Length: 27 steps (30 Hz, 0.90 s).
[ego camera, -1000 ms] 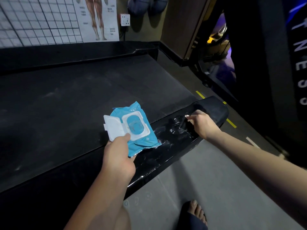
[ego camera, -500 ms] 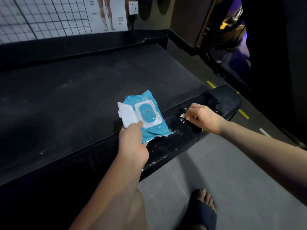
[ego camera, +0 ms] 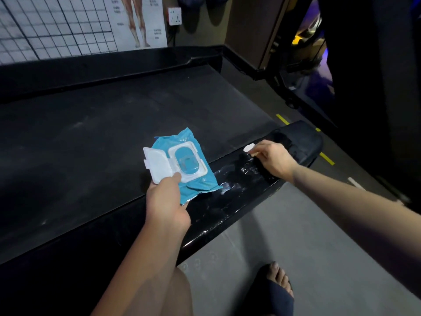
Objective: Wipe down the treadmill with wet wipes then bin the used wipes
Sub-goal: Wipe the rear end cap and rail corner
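Wiping step: small white wet wipe point(ego camera: 248, 148) pinched in right hand point(ego camera: 273, 159) fingers, pressed on glossy black treadmill side rail point(ego camera: 227, 208), far right; blue plastic wipes pack point(ego camera: 182, 165) clamped in left hand point(ego camera: 167, 201) fingers. Next, likely: sweep along rail's dry stretch

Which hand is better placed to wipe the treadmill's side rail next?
Right. The right hand pinches a white wipe on the wet side rail; the left hand holds the open wipes pack.

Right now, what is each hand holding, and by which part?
Left hand grips the blue wipes pack by its near end, thumb on the lid frame. Right hand pinches a small white wipe, one end poking out.
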Tool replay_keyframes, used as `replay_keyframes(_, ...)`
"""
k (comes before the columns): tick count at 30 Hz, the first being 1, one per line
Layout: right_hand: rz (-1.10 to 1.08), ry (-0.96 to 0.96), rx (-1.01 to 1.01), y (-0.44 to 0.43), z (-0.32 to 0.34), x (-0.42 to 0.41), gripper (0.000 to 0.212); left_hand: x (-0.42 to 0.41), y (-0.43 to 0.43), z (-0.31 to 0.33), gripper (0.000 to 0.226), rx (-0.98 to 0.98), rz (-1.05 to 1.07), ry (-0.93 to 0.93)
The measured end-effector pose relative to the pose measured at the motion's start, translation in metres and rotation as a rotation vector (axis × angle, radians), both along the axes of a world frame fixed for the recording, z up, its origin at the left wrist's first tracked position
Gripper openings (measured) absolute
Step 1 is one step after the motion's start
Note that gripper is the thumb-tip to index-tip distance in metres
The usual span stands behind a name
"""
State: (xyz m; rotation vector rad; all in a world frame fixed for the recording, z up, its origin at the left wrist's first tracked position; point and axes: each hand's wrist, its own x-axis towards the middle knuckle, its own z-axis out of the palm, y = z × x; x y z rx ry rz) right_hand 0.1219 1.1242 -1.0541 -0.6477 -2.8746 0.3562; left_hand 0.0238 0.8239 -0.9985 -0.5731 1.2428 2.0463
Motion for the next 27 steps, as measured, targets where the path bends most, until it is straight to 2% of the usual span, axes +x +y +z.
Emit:
replay_keyframes(4, 0.076, 0.038, -0.131, -0.03, 0.008, 0.011, 0.032, -0.014, -0.01, -0.006, 0.035, 0.008, 0.03, -0.018)
replay_keyframes(8, 0.08, -0.054, -0.532, -0.054, 0.024, 0.02, 0.025, -0.025, -0.021, -0.003, 0.036, 0.0, 0.086, -0.012)
replay_keyframes(11, -0.079, 0.001, -0.748, -0.052, 0.029, 0.014, 0.015, -0.024, -0.021, -0.002, 0.036, 0.022, 0.088, -0.031)
replay_keyframes(13, -0.227, 0.128, -0.715, -0.035, 0.028, 0.005, 0.007, -0.021, -0.017, -0.001, 0.035, 0.045, 0.064, -0.052)
replay_keyframes(14, -0.292, 0.18, -0.638, -0.024, 0.025, 0.0, 0.011, -0.02, -0.015, -0.001, 0.033, 0.055, 0.051, -0.063)
replay_keyframes(17, -0.364, 0.146, -0.345, 0.001, 0.02, -0.013, 0.027, -0.019, -0.012, -0.001, 0.031, 0.078, 0.02, -0.072)
replay_keyframes(19, -0.322, 0.031, -0.249, 0.002, 0.013, -0.019, 0.022, -0.02, -0.012, -0.003, 0.03, 0.082, 0.02, -0.07)
replay_keyframes(23, -0.181, -0.074, -0.2, -0.01, 0.006, -0.018, 0.048, -0.022, -0.013, -0.005, 0.032, 0.075, 0.04, -0.089)
replay_keyframes(25, -0.093, -0.059, -0.237, -0.019, 0.012, -0.011, 0.04, -0.022, -0.013, -0.005, 0.026, 0.065, 0.029, -0.096)
replay_keyframes(27, 0.031, -0.071, -0.334, -0.034, 0.02, -0.001, 0.019, -0.02, -0.014, -0.005, 0.022, 0.061, 0.014, -0.101)
